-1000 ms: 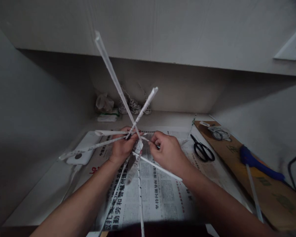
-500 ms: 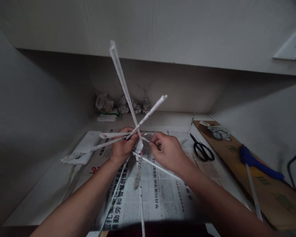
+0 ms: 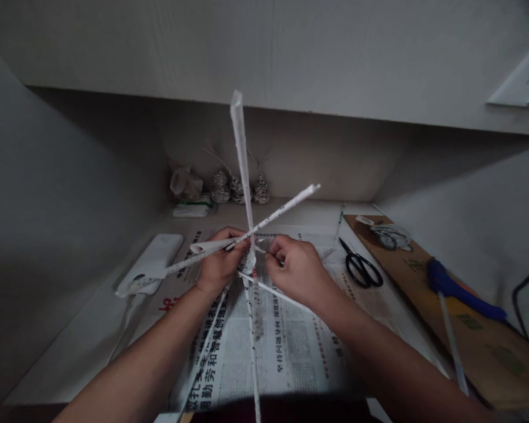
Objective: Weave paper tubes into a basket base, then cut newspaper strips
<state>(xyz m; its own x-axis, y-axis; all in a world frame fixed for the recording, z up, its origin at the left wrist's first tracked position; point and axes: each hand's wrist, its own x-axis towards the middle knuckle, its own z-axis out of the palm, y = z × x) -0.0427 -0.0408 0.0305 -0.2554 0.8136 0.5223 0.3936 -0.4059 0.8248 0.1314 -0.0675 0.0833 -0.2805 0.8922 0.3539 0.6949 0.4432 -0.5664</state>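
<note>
Paper tubes (image 3: 247,235) cross between left hand (image 3: 218,264) and right hand (image 3: 297,271).

Two hands, left hand (image 3: 218,267) and right hand (image 3: 297,270), meet at one bundle of rolled paper tubes (image 3: 247,258); roughly eight spokes, exact number unclear. One newspaper sheet (image 3: 286,341) covers the worktop. One pair of scissors (image 3: 360,269). Three small woven pieces (image 3: 238,189) at the far edge. One blue-handled tool (image 3: 461,291). One white device (image 3: 152,261).

Home craft nook: newspaper-covered desk (image 3: 291,346), scissors (image 3: 360,267), woven paper pieces (image 3: 239,189) under a shelf.
</note>
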